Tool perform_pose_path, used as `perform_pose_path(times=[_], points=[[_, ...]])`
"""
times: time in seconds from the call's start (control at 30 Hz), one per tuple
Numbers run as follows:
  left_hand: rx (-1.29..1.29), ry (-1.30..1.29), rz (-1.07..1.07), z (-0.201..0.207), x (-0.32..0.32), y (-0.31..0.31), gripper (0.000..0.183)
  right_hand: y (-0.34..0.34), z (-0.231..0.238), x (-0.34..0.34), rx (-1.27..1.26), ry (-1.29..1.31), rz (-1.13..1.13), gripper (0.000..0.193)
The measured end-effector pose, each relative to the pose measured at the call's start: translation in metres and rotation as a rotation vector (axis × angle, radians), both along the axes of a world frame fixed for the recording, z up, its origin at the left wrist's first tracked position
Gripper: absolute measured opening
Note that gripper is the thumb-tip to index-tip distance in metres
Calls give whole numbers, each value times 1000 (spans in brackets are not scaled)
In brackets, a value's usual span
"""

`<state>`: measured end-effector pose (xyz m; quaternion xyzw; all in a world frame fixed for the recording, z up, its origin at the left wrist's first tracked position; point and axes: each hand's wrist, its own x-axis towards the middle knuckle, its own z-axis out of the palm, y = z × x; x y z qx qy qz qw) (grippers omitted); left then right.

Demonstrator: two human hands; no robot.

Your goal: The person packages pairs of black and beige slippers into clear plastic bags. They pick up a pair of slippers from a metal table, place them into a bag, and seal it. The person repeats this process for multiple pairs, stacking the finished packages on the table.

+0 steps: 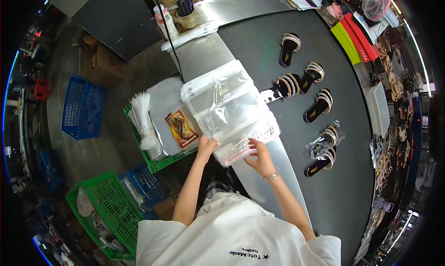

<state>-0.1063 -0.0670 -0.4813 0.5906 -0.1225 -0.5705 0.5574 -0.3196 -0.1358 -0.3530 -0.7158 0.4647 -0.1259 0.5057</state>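
A thick stack of clear plastic bags (pixel 222 103) lies in front of me, partly over the metal edge of the conveyor. At the stack's near left corner, my left hand (pixel 207 147) is closed on the edge of the bags. My right hand (pixel 261 160), with a bracelet at the wrist, rests its fingertips on the near right part of the stack, its thumb and fingers apart. Just left of the stack, a red and yellow food packet (pixel 181 129) lies on more plastic bags (pixel 162 98) over a green crate (pixel 174 161). A white bundle of thin strips (pixel 144 122) lies beside the packet.
Several black sandals with jewelled straps, including one sandal (pixel 318 106), stand along the dark conveyor belt (pixel 259 43); clear plastic wrap (pixel 320 147) covers one. Blue (pixel 83 106) and green baskets (pixel 109 205) stand on the floor at left. A fan (pixel 376 4) is at the far right.
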Motion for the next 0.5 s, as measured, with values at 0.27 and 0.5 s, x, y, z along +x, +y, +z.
perform_pose_path(times=[0.27, 0.5], points=[[-236, -862, -328, 152, -12, -9, 45, -2, -6, 56, -243, 15, 33, 67], [-76, -243, -475, 130, 24, -80, 11, -20, 19, 52, -40, -371, -114, 43]])
